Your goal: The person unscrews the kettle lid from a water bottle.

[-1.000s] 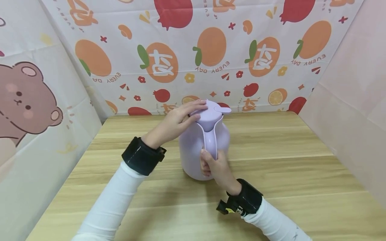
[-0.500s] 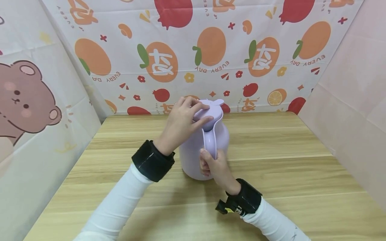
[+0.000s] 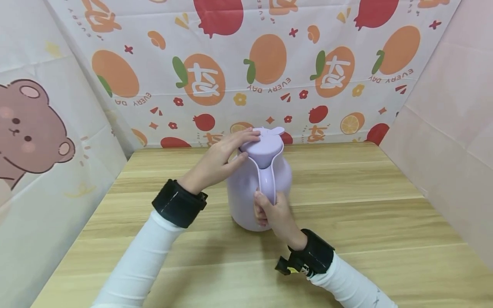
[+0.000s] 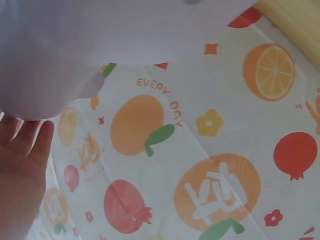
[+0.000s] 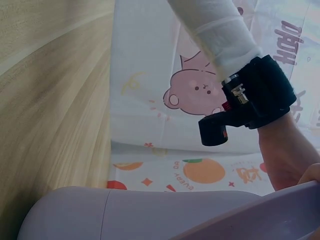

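Note:
A light purple vacuum jug (image 3: pixel 240 194) stands upright on the wooden table, its handle (image 3: pixel 267 182) facing me. My right hand (image 3: pixel 279 216) grips that handle, thumb up along it. On top sits a round purple lid (image 3: pixel 263 145) with a small tab (image 3: pixel 276 131) pointing to the back right. My left hand (image 3: pixel 217 162) lies at the lid's left side, its fingers fairly straight over the top and the thumb near the rim. In the left wrist view, the left fingers (image 4: pixel 42 142) reach up to the edge of the purple surface.
The wooden table (image 3: pixel 366 214) spreads around the jug. Behind it hangs a fruit-print cloth (image 3: pixel 300 55), close to the jug. A bear-print cloth (image 3: pixel 34 128) forms the left side and a plain pale cloth (image 3: pixel 454 111) the right. Both wrists wear black straps (image 3: pixel 181 204).
The lid's tab has swung from the right toward the back. My left hand turned over the lid, then drew back to the left with straighter fingers. My right hand stays on the handle.

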Motion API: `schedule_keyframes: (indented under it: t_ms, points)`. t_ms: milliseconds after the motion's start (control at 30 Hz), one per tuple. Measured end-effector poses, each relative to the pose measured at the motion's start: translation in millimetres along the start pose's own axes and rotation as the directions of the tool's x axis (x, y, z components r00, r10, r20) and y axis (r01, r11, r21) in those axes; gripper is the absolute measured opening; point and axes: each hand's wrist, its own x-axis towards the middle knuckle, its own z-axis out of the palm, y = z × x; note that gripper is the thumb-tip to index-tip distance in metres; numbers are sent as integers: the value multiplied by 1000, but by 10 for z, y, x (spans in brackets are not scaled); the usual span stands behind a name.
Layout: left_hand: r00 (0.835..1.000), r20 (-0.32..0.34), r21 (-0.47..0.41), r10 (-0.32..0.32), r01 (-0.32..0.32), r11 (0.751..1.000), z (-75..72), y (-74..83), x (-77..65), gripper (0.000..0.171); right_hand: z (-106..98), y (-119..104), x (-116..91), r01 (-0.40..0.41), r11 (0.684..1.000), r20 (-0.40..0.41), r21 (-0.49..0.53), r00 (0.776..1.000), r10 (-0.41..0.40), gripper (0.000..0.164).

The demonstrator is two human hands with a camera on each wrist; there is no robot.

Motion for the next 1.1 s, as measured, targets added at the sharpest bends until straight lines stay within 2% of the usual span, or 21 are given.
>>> schedule_keyframes:
  t_ms: [167, 367, 600, 867, 1000, 1100]
  points:
    - [998, -50, 7, 39, -39, 999, 43, -47, 9, 33, -12, 12, 5, 2, 1000, 1, 15, 1000, -2, 38]
    - [995, -92, 35, 48, -45, 998, 47, -27, 50, 33, -18, 15, 11, 9, 1000, 2, 20, 1000, -10, 37]
    - [996, -80, 130, 41, -30, 991, 30, 41, 96, 31, -20, 20, 12, -4, 1000, 7, 28, 1000, 4, 37]
    - [996, -84, 182, 6, 10, 983, 34, 103, 128, 29, -7, -3, 7, -14, 999, 6, 43, 1000, 14, 33]
    - [998, -66, 169, -6, 17, 986, 19, 99, 123, 33, -9, -4, 6, -16, 999, 3, 39, 1000, 16, 33]
    - [999, -41, 110, -1, 5, 994, -14, 67, 95, 36, -8, 2, 8, -10, 999, 4, 38, 1000, 10, 33]
